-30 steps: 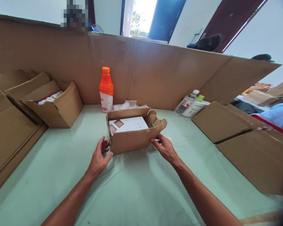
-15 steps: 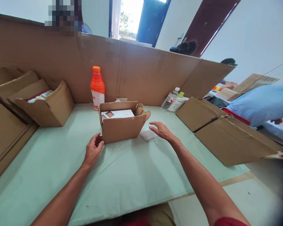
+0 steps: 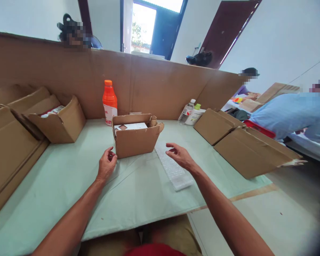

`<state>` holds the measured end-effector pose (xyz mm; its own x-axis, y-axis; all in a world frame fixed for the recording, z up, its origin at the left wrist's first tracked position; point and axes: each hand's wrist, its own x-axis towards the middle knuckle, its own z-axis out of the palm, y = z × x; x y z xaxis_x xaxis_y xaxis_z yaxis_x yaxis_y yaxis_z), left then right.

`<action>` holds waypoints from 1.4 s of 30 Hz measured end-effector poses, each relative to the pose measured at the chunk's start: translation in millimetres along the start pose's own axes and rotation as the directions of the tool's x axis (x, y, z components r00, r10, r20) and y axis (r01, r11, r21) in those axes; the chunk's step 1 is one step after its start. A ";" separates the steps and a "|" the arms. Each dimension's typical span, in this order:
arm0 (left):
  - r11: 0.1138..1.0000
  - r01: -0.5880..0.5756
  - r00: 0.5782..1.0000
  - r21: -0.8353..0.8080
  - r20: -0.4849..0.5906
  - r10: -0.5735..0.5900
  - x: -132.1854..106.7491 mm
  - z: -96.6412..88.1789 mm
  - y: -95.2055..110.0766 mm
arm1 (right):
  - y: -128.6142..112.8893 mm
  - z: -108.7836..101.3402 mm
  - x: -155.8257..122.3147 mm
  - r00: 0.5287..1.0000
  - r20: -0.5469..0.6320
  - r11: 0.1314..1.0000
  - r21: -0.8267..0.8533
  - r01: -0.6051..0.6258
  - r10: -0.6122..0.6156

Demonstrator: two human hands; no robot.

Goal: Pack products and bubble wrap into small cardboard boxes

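An open cardboard box (image 3: 134,142) stands in the middle of the table, with a white box (image 3: 136,126) inside it. Close to its left front corner is my left hand (image 3: 107,164), fingers curled but apart and holding nothing; whether a fingertip touches the cardboard I cannot tell. My right hand (image 3: 180,155) hovers to the right of the box, open, thumb and fingers spread. Beneath it a strip of bubble wrap (image 3: 173,170) lies unrolled on the green cloth, its near end still thick or folded.
An orange bottle (image 3: 110,103) stands behind the box. At the back right are a clear water bottle (image 3: 186,113) and a white bottle (image 3: 195,115). Cardboard boxes line the left (image 3: 66,121) and right (image 3: 245,151) sides. A cardboard wall (image 3: 162,85) closes the back; people are beyond it.
The bubble wrap, a small bundle beside the box before, now stretches out toward me as a long strip. Both hands stay near their places. The camera view has shifted slightly.
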<state>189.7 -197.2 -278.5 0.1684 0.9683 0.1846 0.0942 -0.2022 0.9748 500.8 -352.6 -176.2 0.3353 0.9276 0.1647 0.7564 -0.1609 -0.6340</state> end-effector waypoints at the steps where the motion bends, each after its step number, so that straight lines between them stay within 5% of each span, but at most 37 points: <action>1: 1.000 -0.001 1.000 -0.019 0.005 0.001 -0.4 0.4 0.1 | -3.4 11.5 5.7 1.000 -0.001 0.999 0.045 0.005 -0.005; 8: 0.984 0.020 0.996 -0.178 0.094 -0.003 4.9 1.6 -5.6 | -11.5 67.6 46.5 0.999 -0.039 0.972 0.234 0.033 -0.024; 16: 0.953 0.085 0.972 -0.292 0.235 -0.015 12.2 -3.4 -6.7 | -9.1 70.3 69.8 1.000 -0.011 0.982 0.191 0.004 -0.002; 20: 0.959 0.089 0.976 -0.269 0.216 -0.030 10.8 -6.4 -4.3 | 0.0 37.4 46.9 0.999 0.048 0.997 0.082 0.002 -0.006; 25: 0.975 0.079 0.981 -0.210 0.188 -0.039 7.9 -7.2 -3.2 | 23.9 -5.4 -25.3 0.989 0.147 0.996 -0.092 -0.021 0.034; 32: 0.993 0.055 0.989 -0.100 0.139 -0.041 6.9 -11.9 -1.7 | 32.7 -25.1 -114.8 0.981 0.196 0.981 -0.190 0.028 0.010; 37: 0.997 0.043 0.994 -0.059 0.098 -0.037 3.0 -17.7 4.6 | 41.3 -27.4 -106.7 0.989 0.148 0.936 -0.350 0.050 0.002; 42: 0.999 0.036 0.996 -0.023 0.077 -0.035 -0.5 -17.1 6.2 | 57.6 0.1 -76.9 0.987 0.158 0.918 -0.390 0.075 -0.013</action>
<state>173.5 -196.5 -270.4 0.2402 0.9605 0.1406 0.0779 -0.1634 0.9835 518.5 -433.2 -225.4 0.2322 0.9713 0.0514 0.9384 -0.2098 -0.2747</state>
